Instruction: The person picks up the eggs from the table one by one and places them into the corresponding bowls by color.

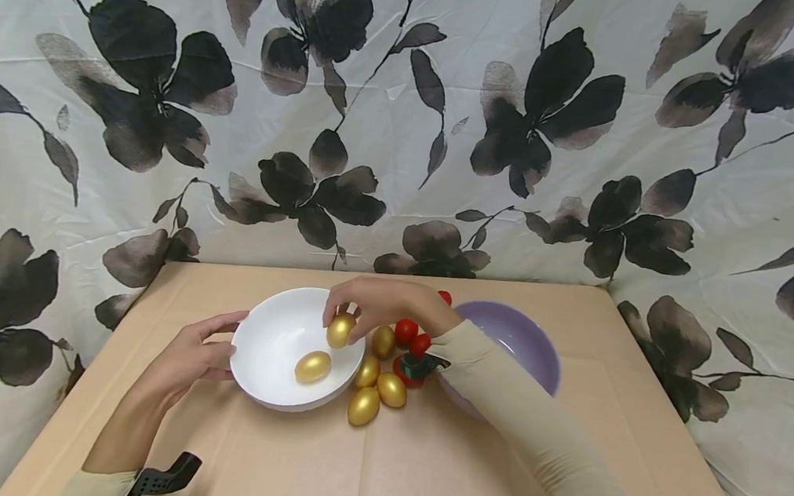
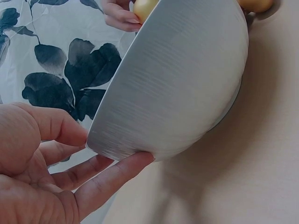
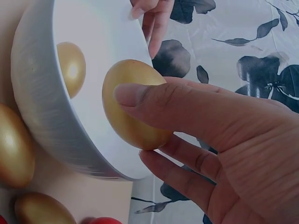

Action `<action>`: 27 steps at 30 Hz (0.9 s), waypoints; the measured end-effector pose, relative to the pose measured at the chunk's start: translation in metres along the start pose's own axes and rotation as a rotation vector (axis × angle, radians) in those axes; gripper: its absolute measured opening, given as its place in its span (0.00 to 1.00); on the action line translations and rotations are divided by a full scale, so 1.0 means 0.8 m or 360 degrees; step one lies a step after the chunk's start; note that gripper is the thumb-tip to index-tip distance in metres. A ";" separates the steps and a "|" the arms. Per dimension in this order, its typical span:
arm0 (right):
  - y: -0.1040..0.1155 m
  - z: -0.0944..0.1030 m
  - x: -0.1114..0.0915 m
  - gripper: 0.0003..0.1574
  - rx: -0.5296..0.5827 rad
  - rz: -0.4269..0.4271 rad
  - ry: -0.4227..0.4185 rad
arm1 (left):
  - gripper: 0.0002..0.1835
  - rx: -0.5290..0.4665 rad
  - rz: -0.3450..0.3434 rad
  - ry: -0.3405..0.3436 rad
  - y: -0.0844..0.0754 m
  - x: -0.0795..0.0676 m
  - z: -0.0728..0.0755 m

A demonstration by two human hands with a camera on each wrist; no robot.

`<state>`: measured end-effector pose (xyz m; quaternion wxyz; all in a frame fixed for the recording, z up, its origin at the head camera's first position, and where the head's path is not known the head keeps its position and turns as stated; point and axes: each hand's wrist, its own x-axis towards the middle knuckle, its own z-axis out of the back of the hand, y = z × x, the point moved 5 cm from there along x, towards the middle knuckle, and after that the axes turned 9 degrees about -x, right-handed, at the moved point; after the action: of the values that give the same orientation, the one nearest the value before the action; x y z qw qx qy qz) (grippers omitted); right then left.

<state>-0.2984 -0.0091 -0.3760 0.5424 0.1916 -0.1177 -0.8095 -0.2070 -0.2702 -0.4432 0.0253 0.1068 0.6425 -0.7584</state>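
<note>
My right hand (image 1: 383,302) pinches a golden egg (image 3: 133,105) between thumb and fingers, over the right part of a white bowl (image 1: 266,323). Inside the bowl lies another golden egg (image 1: 312,367). With thumb and fingers, my left hand (image 1: 192,352) grips the bowl's left rim; the left wrist view shows fingertips (image 2: 140,161) against the outer wall. Several more golden eggs (image 1: 363,406) sit on the table just right of the bowl. Next to them are red tomato-like balls (image 1: 406,332), partly covered by my right wrist.
A purple bowl (image 1: 544,347) stands on the right, partly hidden behind my right forearm. The tan table (image 1: 320,478) ends at its back edge against a white cloth (image 1: 406,138) with dark flowers.
</note>
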 end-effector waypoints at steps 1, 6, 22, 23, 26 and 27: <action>0.001 -0.001 0.001 0.21 -0.0003 0.0000 0.0002 | 0.33 -0.0001 0.0003 -0.0002 0.000 0.000 0.000; 0.003 -0.004 0.006 0.21 -0.0005 0.0014 0.0015 | 0.33 0.0000 0.0003 0.0003 -0.001 0.001 0.000; 0.002 -0.020 0.016 0.21 -0.0020 -0.0006 0.0122 | 0.33 0.0004 -0.0019 0.0002 -0.003 -0.001 -0.001; 0.002 -0.021 0.017 0.21 -0.0025 -0.0009 0.0130 | 0.33 0.0003 -0.0019 0.0002 -0.003 -0.001 -0.001; 0.004 -0.026 0.019 0.22 -0.0035 -0.0020 0.0153 | 0.33 -0.0001 -0.0017 0.0003 -0.003 -0.002 -0.001; 0.004 -0.027 0.020 0.22 -0.0039 -0.0022 0.0161 | 0.33 -0.0003 -0.0016 0.0004 -0.003 -0.002 -0.001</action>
<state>-0.2915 -0.0248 -0.3972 0.5442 0.2264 -0.0789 -0.8040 -0.2055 -0.2690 -0.4410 0.0207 0.1045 0.6437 -0.7578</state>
